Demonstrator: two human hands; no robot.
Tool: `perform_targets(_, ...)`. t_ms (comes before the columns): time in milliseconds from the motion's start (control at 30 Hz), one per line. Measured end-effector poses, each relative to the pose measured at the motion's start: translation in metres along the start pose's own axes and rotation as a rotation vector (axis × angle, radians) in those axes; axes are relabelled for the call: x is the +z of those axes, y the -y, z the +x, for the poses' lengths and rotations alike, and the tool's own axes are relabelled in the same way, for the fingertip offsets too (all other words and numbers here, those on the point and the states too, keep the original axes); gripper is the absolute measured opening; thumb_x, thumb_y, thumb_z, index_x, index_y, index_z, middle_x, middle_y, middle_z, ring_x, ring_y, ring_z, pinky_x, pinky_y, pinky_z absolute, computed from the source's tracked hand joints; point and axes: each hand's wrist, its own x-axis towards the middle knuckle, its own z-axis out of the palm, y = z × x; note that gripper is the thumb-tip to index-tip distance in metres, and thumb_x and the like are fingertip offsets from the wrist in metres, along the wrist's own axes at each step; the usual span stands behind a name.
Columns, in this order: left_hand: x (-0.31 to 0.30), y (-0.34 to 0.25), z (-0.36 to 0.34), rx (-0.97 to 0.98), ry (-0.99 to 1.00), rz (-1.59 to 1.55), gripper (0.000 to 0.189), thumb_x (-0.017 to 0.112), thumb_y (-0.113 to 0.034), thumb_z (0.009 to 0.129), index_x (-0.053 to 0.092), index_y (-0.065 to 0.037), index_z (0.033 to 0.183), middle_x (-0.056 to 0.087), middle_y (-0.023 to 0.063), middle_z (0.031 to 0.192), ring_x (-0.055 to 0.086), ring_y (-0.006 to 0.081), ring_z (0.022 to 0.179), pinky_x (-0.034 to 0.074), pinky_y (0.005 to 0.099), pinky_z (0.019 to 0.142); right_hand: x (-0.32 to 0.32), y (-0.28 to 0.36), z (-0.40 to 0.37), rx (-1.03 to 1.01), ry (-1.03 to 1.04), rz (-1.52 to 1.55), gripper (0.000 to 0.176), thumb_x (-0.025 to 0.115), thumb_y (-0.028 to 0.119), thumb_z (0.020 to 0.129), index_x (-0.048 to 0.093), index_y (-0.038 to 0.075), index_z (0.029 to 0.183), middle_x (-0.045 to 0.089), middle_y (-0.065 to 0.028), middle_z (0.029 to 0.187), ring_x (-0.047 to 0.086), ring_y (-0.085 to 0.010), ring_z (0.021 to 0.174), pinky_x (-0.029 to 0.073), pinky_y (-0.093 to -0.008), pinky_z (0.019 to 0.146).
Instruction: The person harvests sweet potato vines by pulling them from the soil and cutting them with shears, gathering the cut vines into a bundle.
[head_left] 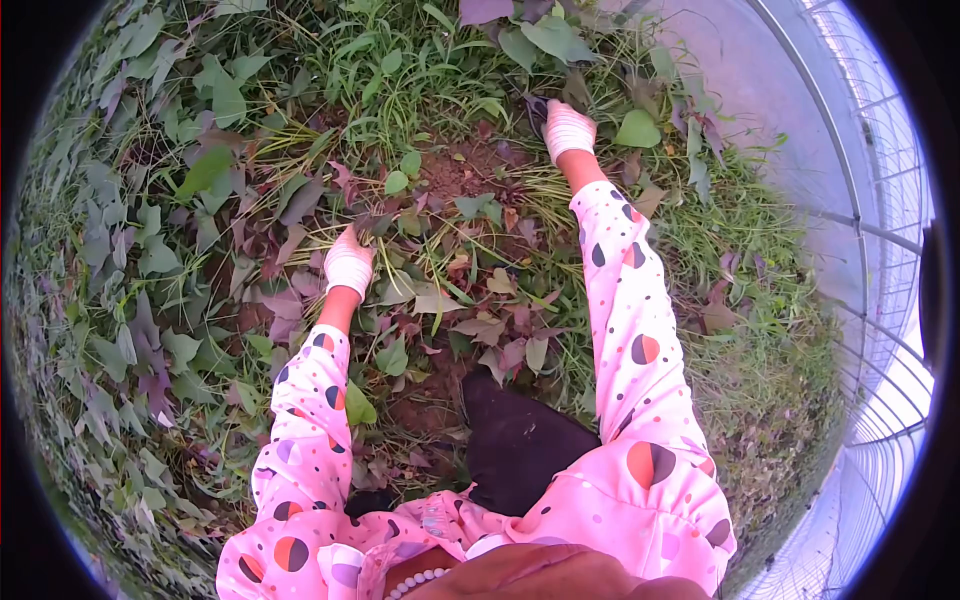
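Observation:
My left hand (349, 264), in a pale glove, reaches down into the low vines left of the middle. Its fingers are closed at a bunch of yellow-green vine stems (308, 243), with the tips partly hidden by foliage. Farther forward and to the right, my right hand (570, 131), gloved the same way, is closed around a dark, narrow tool (538, 110). Grass and leaves cover the tool's far end, and I cannot tell its exact kind. Between my hands lie reddish soil (455, 175), cut-looking pale stems and wilted purple leaves (485, 330).
Dense green and purple vines (150, 250) spread along the left. Tall grass (400, 60) stands ahead. A plastic greenhouse wall with a curved metal frame (840, 130) runs along the right. My dark-clothed leg (520, 435) is bent below.

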Motion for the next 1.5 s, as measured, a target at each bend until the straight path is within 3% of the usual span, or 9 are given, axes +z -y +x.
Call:
perform_targets(333,-0.049,0.004,-0.060,-0.063,-0.148,-1.848,0.025,0.055,-0.005,0.089,0.056,0.003,0.113,0.063,0.0083,0.104,0.058,0.0159,0.082,0.049,0.0289,0.077,-0.081,0.071,-0.146,-0.282,0.298,0.483,0.024,0.062,0.017,0.079,0.064,0.002,0.097,0.067,-0.0186,0.086,0.067,-0.0303,0.083,0.052,-0.0384,0.075)
perform_targets(467,-0.096,-0.024,-0.113,0.561,-0.562,-0.232,0.037,0.062,0.003,0.080,0.061,0.000,0.116,0.062,0.0119,0.115,0.064,0.0182,0.080,0.054,0.0286,0.073,-0.130,0.110,-0.201,-0.210,0.406,1.291,0.027,0.072,0.015,0.079,0.061,0.000,0.099,0.065,-0.0053,0.079,0.059,-0.0076,0.073,0.049,-0.0235,0.069)
perform_targets(633,-0.046,-0.026,-0.130,0.362,-0.161,-1.725,0.043,0.048,-0.017,0.096,0.041,-0.003,0.135,0.058,0.0144,0.120,0.062,0.0219,0.092,0.054,0.0320,0.081,-0.146,0.156,-0.233,-0.320,0.523,1.878,0.023,0.071,0.011,0.081,0.061,0.001,0.100,0.064,-0.0027,0.082,0.057,-0.0050,0.066,0.048,-0.0211,0.059)
perform_targets(833,-0.020,-0.009,-0.127,0.296,0.174,-1.565,0.039,0.048,-0.013,0.096,0.042,-0.009,0.134,0.056,0.0100,0.122,0.060,0.0182,0.102,0.055,0.0328,0.083,-0.132,0.112,-0.185,-0.222,0.333,1.733,0.024,0.068,0.018,0.084,0.063,0.000,0.100,0.067,-0.0040,0.077,0.054,-0.0060,0.054,0.046,-0.0223,0.052)
perform_targets(1067,-0.030,0.043,-0.130,0.274,-0.025,-1.051,0.030,0.039,-0.019,0.096,0.056,-0.002,0.116,0.066,0.0105,0.100,0.067,0.0211,0.085,0.056,0.0328,0.075,0.088,-0.121,-0.045,1.071,-0.110,1.778,0.025,0.068,0.028,0.083,0.062,0.003,0.087,0.064,-0.0098,0.072,0.056,-0.0171,0.054,0.044,-0.0281,0.047)
perform_targets(1100,-0.035,0.050,-0.128,0.454,-0.063,-0.542,0.030,0.040,-0.019,0.096,0.056,-0.001,0.115,0.067,0.0108,0.098,0.067,0.0209,0.083,0.056,0.0324,0.075,0.067,-0.114,-0.066,1.067,-0.003,1.395,0.029,0.069,0.032,0.082,0.062,0.004,0.087,0.064,-0.0093,0.070,0.055,-0.0164,0.051,0.042,-0.0294,0.043)
perform_targets(1233,0.007,0.073,-0.113,-0.312,0.144,-1.924,0.035,0.039,-0.025,0.097,0.051,-0.003,0.121,0.063,0.0150,0.107,0.064,0.0199,0.085,0.055,0.0304,0.072,0.132,-0.131,-0.064,1.022,0.028,1.739,0.032,0.065,0.037,0.084,0.065,0.005,0.088,0.066,-0.0088,0.071,0.054,-0.0156,0.047,0.038,-0.0305,0.039)
perform_targets(1267,-0.033,0.028,-0.136,0.062,0.027,-1.003,0.037,0.045,-0.004,0.092,0.040,-0.004,0.128,0.063,0.0100,0.104,0.063,0.0169,0.094,0.053,0.0277,0.080,0.137,-0.134,-0.064,1.030,0.033,1.754,0.033,0.063,0.039,0.085,0.066,0.006,0.087,0.066,-0.0088,0.071,0.054,-0.0153,0.046,0.038,-0.0308,0.038)
perform_targets(1500,-0.008,0.044,-0.097,-0.022,0.091,-1.421,0.035,0.047,-0.009,0.093,0.042,-0.004,0.127,0.061,0.0079,0.105,0.062,0.0158,0.086,0.053,0.0273,0.076,0.068,-0.116,-0.073,0.806,0.116,1.200,0.055,0.054,0.053,0.086,0.067,0.000,0.085,0.068,-0.0125,0.075,0.063,-0.0221,0.057,0.046,-0.0350,0.053)
